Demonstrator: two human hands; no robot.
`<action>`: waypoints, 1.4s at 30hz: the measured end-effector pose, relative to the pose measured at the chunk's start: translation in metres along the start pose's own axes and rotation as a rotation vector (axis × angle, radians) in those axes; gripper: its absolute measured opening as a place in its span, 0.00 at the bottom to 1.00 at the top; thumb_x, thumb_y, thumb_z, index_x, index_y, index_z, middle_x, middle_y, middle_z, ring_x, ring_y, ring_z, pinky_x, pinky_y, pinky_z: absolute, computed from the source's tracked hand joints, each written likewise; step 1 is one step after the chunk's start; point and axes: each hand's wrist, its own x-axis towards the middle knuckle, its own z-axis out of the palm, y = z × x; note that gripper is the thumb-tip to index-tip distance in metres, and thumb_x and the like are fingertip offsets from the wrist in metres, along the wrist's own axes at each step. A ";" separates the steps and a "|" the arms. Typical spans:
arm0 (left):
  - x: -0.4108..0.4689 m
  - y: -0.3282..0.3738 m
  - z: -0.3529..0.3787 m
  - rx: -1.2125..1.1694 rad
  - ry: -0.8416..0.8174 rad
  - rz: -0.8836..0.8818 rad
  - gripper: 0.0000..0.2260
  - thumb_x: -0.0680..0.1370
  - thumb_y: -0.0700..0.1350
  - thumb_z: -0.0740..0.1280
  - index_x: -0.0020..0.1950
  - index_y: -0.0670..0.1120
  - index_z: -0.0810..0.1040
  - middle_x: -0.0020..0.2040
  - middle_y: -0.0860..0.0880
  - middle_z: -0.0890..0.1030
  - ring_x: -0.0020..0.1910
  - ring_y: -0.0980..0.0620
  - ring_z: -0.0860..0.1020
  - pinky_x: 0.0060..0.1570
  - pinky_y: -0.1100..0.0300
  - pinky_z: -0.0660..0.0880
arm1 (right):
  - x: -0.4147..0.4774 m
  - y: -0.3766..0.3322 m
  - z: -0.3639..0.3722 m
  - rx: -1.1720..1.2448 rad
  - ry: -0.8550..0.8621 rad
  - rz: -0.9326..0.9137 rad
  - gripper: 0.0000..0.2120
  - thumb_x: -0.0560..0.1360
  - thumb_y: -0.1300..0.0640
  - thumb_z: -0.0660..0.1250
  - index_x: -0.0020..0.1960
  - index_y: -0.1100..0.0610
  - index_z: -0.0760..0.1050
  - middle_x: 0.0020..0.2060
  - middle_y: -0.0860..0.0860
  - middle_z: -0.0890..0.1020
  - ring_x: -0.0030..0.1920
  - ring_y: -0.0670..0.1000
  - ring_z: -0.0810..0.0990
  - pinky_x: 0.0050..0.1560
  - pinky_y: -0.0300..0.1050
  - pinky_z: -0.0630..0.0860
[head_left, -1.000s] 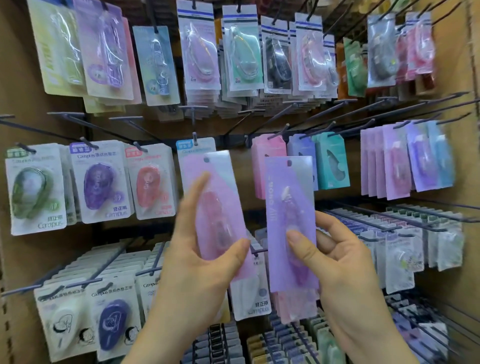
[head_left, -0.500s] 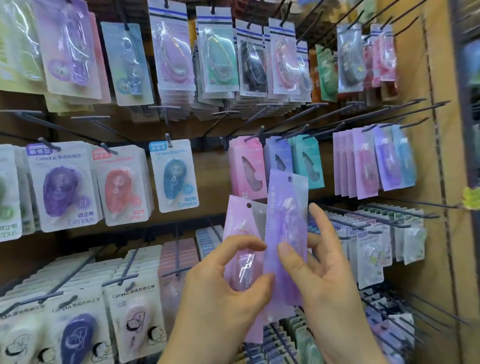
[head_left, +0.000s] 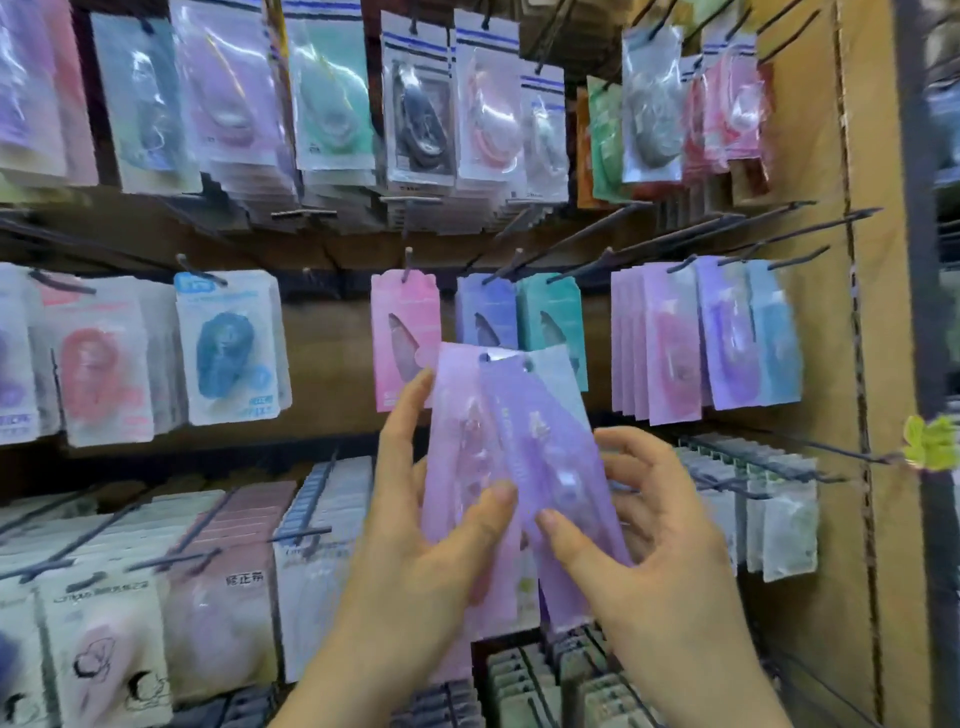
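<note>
Left hand (head_left: 415, 566) pinching pink packet (head_left: 457, 457), right hand (head_left: 670, 566) pinching purple packet (head_left: 545, 452), overlapping, hanging packs (head_left: 670, 343) close behind

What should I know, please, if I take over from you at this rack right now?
Left hand: grips the pink pack, thumb on its front.
Right hand: grips the purple pack, thumb on its front.
Both packs are held up before the rack, fanned, purple overlapping pink.
Done: both packs are off the hooks.
Left: probably compare them, then hang back any not wanted; similar packs hang in the middle row, to the right.
</note>
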 end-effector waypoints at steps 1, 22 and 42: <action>0.003 -0.001 0.009 -0.028 0.006 0.003 0.31 0.70 0.52 0.71 0.63 0.79 0.61 0.61 0.50 0.81 0.57 0.50 0.81 0.52 0.54 0.76 | 0.006 0.005 -0.009 0.027 -0.024 0.004 0.26 0.63 0.48 0.75 0.57 0.34 0.71 0.51 0.38 0.82 0.48 0.43 0.83 0.47 0.38 0.79; 0.078 -0.012 0.144 0.370 -0.013 0.015 0.27 0.65 0.55 0.76 0.61 0.72 0.72 0.36 0.52 0.76 0.35 0.51 0.74 0.38 0.58 0.75 | 0.126 0.084 -0.172 -0.616 0.261 -0.276 0.13 0.75 0.52 0.68 0.57 0.54 0.76 0.54 0.50 0.76 0.45 0.51 0.77 0.43 0.47 0.74; 0.106 0.001 0.169 0.409 0.032 0.050 0.13 0.71 0.62 0.65 0.53 0.69 0.67 0.38 0.56 0.82 0.31 0.52 0.78 0.33 0.51 0.75 | 0.183 0.064 -0.161 -0.947 0.067 -0.149 0.21 0.80 0.41 0.56 0.70 0.48 0.65 0.55 0.52 0.80 0.55 0.56 0.78 0.47 0.47 0.70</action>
